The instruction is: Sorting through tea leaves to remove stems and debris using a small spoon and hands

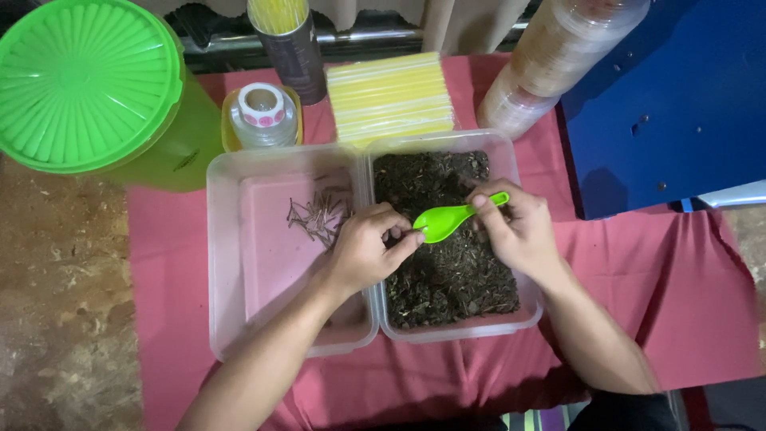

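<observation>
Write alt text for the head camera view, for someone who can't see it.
Two bare hands hold a green plastic spoon over a clear tub of dark dried leaves; the right hand grips its handle, the left hand touches its bowl. A second clear tub with a few twigs sits alongside.

table: red cloth (pixel 654 295) over it
on cloth: 2 clear tubs (pixel 239 263) (pixel 511 160), green jar (pixel 104 96), tape roll (pixel 262 112), straw pack (pixel 391 96), cup stack (pixel 550 56)
</observation>
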